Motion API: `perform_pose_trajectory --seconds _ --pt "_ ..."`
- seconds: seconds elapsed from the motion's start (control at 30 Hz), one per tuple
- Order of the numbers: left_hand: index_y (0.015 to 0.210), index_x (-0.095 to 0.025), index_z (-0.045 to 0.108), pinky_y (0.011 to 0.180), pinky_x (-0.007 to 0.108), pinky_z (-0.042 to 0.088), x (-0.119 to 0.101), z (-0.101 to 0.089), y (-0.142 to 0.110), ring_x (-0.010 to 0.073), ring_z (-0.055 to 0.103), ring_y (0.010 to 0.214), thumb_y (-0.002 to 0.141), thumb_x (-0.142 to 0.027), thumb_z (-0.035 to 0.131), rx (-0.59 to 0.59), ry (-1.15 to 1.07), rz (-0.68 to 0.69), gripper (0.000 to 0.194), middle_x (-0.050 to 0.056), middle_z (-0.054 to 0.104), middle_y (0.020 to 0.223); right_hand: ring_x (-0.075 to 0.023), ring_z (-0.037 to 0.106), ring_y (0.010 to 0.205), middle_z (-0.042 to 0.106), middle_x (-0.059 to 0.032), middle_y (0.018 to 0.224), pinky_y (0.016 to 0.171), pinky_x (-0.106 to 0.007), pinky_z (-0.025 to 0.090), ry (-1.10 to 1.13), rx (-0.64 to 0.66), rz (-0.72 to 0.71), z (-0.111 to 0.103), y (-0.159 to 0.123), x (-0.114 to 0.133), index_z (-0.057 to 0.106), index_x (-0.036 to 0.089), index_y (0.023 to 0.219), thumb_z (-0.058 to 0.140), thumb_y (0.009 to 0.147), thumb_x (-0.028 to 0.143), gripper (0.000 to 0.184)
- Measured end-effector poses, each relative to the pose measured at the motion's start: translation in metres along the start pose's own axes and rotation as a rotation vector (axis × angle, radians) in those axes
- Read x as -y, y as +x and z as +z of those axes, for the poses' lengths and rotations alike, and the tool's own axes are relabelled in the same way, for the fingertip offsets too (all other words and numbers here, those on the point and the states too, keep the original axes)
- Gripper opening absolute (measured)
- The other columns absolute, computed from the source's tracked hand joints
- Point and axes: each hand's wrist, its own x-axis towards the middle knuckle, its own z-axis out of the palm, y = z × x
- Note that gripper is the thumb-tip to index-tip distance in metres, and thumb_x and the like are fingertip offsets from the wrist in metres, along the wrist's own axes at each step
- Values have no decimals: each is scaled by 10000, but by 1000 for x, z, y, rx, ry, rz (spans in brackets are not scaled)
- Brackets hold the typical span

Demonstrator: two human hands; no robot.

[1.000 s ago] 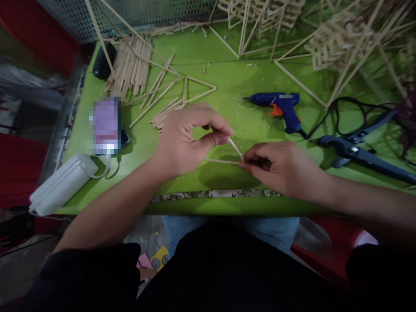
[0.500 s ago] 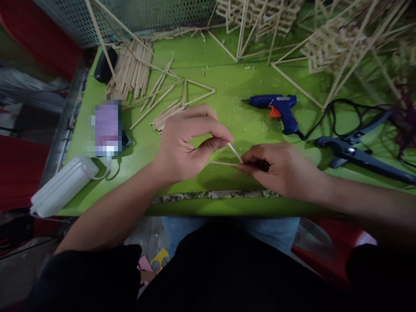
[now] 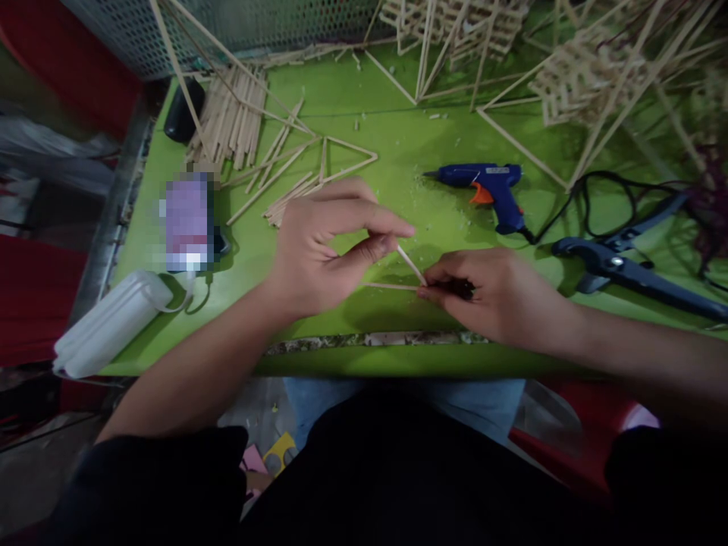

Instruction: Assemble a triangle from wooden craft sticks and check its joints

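Two thin wooden sticks meet at an angle in my right hand (image 3: 483, 292), whose thumb and fingers pinch them at the joint. One wooden stick (image 3: 410, 265) slants up to my left hand (image 3: 335, 246), where its upper end sits at the thumb tip. My left index finger reaches out just past that end, the other fingers curled behind. The second wooden stick (image 3: 392, 287) points left, low over the table, its far end partly behind my left hand. A blue glue gun (image 3: 483, 178) with an orange trigger lies beyond my right hand.
Dark cutters (image 3: 619, 262) lie at the right by a black cable. Loose sticks (image 3: 233, 121) and a joined stick frame (image 3: 349, 148) are at the left. Stick structures (image 3: 585, 76) stand at the back. A white power bank (image 3: 111, 326) is wired to a blurred phone (image 3: 187, 220).
My left index finger has straightened and slid slightly up and right past the stick's end. My right hand and the two sticks stay nearly still.
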Motion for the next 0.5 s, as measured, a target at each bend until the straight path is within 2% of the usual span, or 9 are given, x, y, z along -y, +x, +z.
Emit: perform_pose_trajectory --seconds 0.13,0.27,0.4,0.5 --pt "1237 -375 865 926 443 651 -1 3 1 219 764 924 1038 -371 844 -20 -53 46 200 22 801 980 -235 784 775 857 -63 935 698 -360 529 3 -18 -18 1 1 -1 831 234 1008 689 1059 315 172" --pt "1388 -340 792 795 373 658 -4 5 2 181 746 861 1006 -344 879 -28 -164 34 392 20 798 982 -223 763 737 844 -55 889 693 -358 530 19 -16 6 0 1 0 831 230 991 708 1057 328 169" --pt "1225 -299 825 766 365 673 -1 5 1 180 750 854 972 -434 925 -82 -108 -32 304 29 791 974 -202 746 713 837 -52 879 687 -342 530 43 -50 -10 -3 1 1 826 220 989 725 1056 312 153" --pt "1131 -295 837 749 368 683 5 7 2 179 748 821 946 -477 950 -109 -106 17 283 24 785 938 -195 741 695 826 -39 847 666 -331 528 63 -75 -21 -4 1 0 820 223 980 735 1055 295 135"
